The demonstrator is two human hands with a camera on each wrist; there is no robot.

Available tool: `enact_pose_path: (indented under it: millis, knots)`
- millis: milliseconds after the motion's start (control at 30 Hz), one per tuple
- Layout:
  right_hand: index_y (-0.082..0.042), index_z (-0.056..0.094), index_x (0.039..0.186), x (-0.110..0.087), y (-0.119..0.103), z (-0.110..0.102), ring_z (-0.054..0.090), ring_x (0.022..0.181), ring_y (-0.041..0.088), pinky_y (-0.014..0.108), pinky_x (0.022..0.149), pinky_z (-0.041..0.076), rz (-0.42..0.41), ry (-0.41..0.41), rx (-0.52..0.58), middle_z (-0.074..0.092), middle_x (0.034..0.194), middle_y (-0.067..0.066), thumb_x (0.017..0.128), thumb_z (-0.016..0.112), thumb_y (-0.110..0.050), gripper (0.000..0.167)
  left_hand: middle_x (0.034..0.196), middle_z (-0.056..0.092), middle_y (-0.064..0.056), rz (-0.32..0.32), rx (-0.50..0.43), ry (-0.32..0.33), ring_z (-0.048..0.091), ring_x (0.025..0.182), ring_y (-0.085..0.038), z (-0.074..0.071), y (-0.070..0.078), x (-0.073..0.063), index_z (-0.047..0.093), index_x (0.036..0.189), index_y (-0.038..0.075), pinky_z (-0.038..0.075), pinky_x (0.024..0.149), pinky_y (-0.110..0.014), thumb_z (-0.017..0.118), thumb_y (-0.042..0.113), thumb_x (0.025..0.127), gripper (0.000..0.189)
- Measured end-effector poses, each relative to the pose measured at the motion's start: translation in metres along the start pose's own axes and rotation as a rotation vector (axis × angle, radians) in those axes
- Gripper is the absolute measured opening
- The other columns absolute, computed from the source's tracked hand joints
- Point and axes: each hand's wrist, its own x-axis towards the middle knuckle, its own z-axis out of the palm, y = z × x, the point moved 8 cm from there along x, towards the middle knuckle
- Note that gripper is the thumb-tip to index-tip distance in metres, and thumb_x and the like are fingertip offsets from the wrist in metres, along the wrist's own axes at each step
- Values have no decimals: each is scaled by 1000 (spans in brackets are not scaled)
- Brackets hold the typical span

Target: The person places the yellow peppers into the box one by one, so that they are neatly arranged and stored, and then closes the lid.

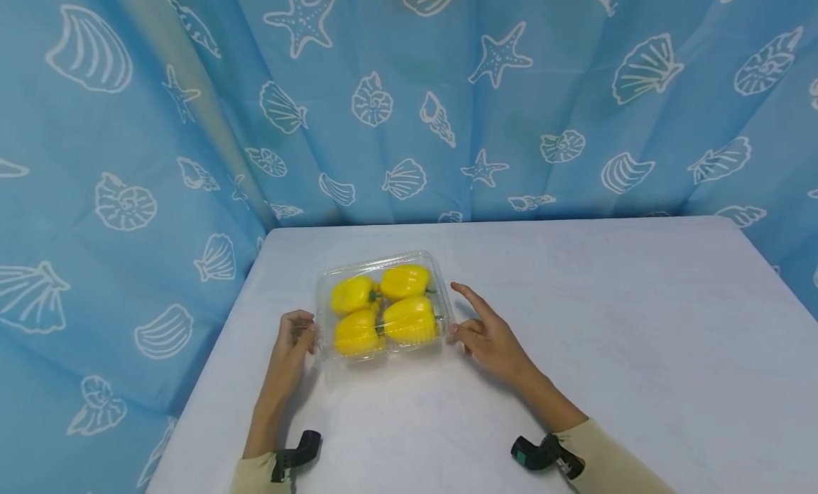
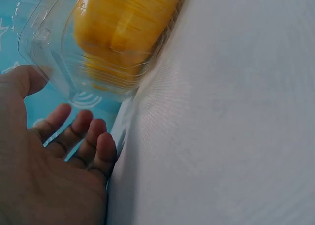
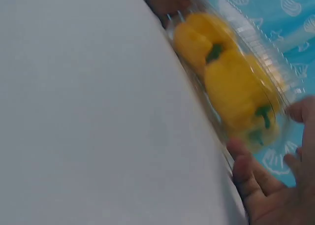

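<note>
A clear plastic clamshell box (image 1: pixel 382 268) with several yellow bell peppers (image 1: pixel 412 319) inside lies slightly turned on the white table. Its lid is over the peppers, but I cannot tell whether it is latched. My left hand (image 1: pixel 295 345) is at the box's left side; in the left wrist view its thumb (image 2: pixel 33 81) meets the rim while the other fingers bend loosely just off the plastic. At the right end is my right hand (image 1: pixel 492 341), index finger stretched out past the corner. Its thumb (image 3: pixel 298 110) is by the rim in the right wrist view, with the fingers spread around that end.
The white tablecloth (image 1: pixel 607 324) stretches away to the right of the box. Behind and to the left hangs a blue curtain (image 1: pixel 396 61) printed with shells and starfish. Black camera mounts (image 1: pixel 297 451) sit on both wrists.
</note>
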Motion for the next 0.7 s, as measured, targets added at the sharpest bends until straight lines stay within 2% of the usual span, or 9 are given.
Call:
enact_pose_path:
  millis: [67, 133, 200, 300, 367, 467, 533, 633, 700]
  knots:
    - [-23, 23, 160, 2, -11, -2, 65, 80, 35, 29, 62, 53, -68, -39, -51, 64, 126, 18, 98, 59, -3, 75, 109, 54, -11, -8, -8, -4, 51, 89, -25, 1, -1, -1, 46, 130, 12, 43, 78, -30, 47, 34, 105, 34]
    - [-12, 23, 160, 2, -25, -2, 66, 86, 37, 30, 68, 56, -147, -79, -81, 48, 147, 19, 96, 59, 2, 75, 102, 55, -11, -20, 2, -11, 51, 88, -23, 1, -2, -2, 50, 128, 13, 43, 77, -29, 46, 39, 105, 35]
    - [-1, 27, 156, 2, -38, 0, 67, 90, 39, 34, 75, 57, -211, -115, -100, 30, 159, 21, 94, 59, 5, 70, 94, 55, -11, -33, 14, -14, 51, 87, -22, 1, -3, -4, 54, 124, 13, 43, 75, -30, 45, 42, 105, 36]
    - [5, 37, 150, 3, -46, 0, 68, 88, 35, 37, 77, 58, -252, -130, -149, 31, 159, 22, 94, 63, 4, 62, 89, 53, -8, -39, 28, -11, 51, 85, -21, 1, -2, -5, 58, 116, 11, 43, 73, -28, 43, 41, 106, 35]
    - [3, 42, 148, 5, -40, -1, 68, 83, 29, 35, 74, 57, -261, -116, -190, 34, 158, 18, 94, 64, 2, 59, 84, 51, -7, -30, 19, -7, 50, 78, -21, 1, -1, -4, 59, 109, 9, 43, 68, -27, 42, 36, 107, 32]
    - [-8, 46, 149, 9, -23, -5, 64, 78, 19, 30, 70, 55, -246, -88, -238, 37, 158, 6, 94, 68, -5, 59, 75, 49, -7, -23, -9, -3, 48, 68, -20, 0, 1, -3, 60, 98, 7, 42, 59, -26, 40, 33, 107, 34]
    - [-13, 47, 150, 11, -15, -6, 62, 76, 16, 29, 67, 53, -246, -81, -250, 38, 158, 1, 94, 68, -9, 60, 72, 49, -8, -46, -42, -13, 47, 64, -20, 0, 1, -3, 59, 94, 5, 43, 57, -27, 38, 35, 107, 39]
    - [-16, 47, 150, 12, -12, -7, 62, 76, 16, 28, 66, 52, -242, -86, -257, 38, 158, -2, 95, 68, -10, 60, 73, 51, -9, -86, -96, -71, 48, 63, -20, 0, 1, -6, 60, 91, 5, 44, 57, -27, 35, 37, 106, 43]
    - [-16, 46, 150, 12, -13, -7, 61, 76, 16, 28, 66, 52, -243, -86, -264, 37, 158, -2, 95, 68, -11, 60, 74, 52, -10, -122, -161, -156, 49, 65, -20, 2, 0, -8, 59, 91, 4, 44, 58, -27, 37, 35, 104, 41]
